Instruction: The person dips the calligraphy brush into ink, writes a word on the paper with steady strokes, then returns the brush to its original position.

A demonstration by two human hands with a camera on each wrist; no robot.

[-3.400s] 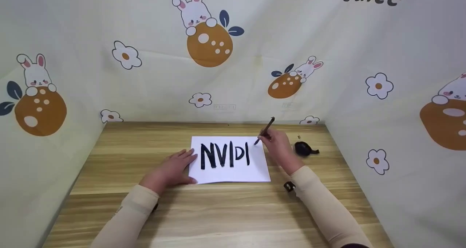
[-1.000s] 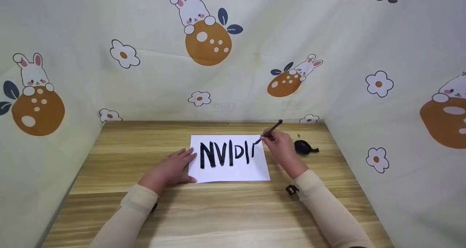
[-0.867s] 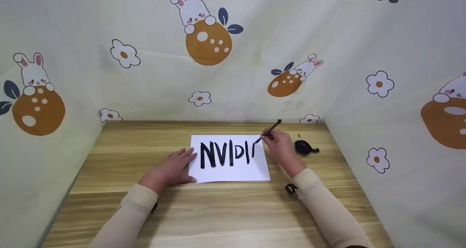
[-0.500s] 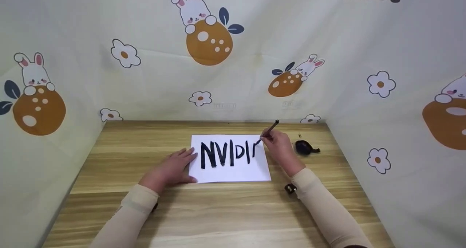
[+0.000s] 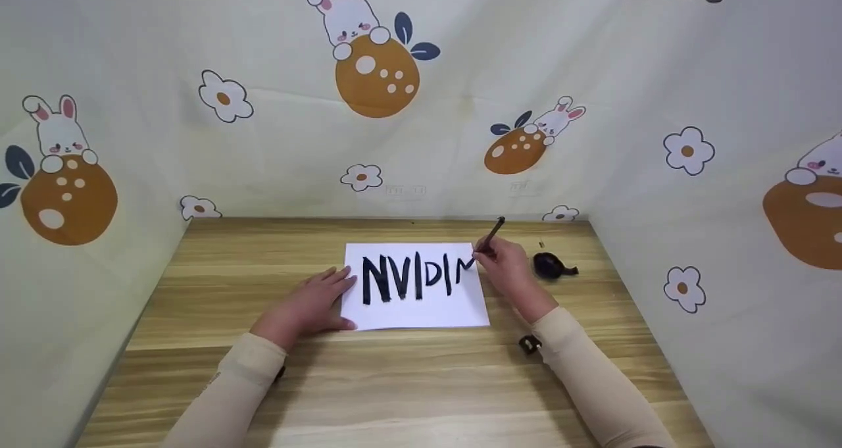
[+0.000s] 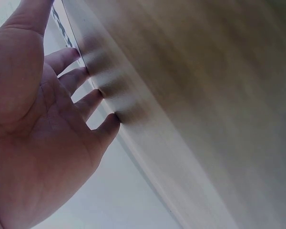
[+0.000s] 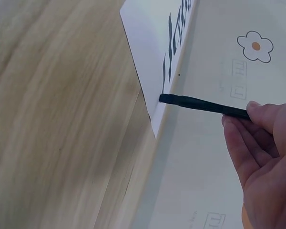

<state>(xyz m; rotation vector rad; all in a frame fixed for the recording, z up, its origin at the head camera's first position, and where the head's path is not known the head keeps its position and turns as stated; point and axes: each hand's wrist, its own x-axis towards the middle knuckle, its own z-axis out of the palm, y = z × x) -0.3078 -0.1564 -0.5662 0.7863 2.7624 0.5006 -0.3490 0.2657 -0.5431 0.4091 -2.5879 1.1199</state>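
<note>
A white sheet of paper (image 5: 414,315) lies on the table, bearing thick black letters (image 5: 404,280) that read NVIDI, then a zigzag of strokes at the right end. My left hand (image 5: 309,306) rests with spread fingers and thumb on the sheet's left edge; the left wrist view shows those fingers (image 6: 88,102) extended. Between thumb and fingers, my right hand (image 5: 506,267) pinches a slim dark paintbrush (image 5: 489,234), tilted with its upper end to the right. In the right wrist view the brush's dark tip touches the paper near its right edge, at the strokes.
Right of my right hand sits a black rounded object (image 5: 550,266) with a short protruding end, and a tiny piece (image 5: 541,244) lies behind it. Patterned cloth walls (image 5: 447,139) enclose the wooden table (image 5: 395,389) at the back and both sides.
Over the last seconds, new black strokes have appeared at the right of the letters: an upright, then a slanting line. The brush tip has moved slightly right and down. My left hand stays put.
</note>
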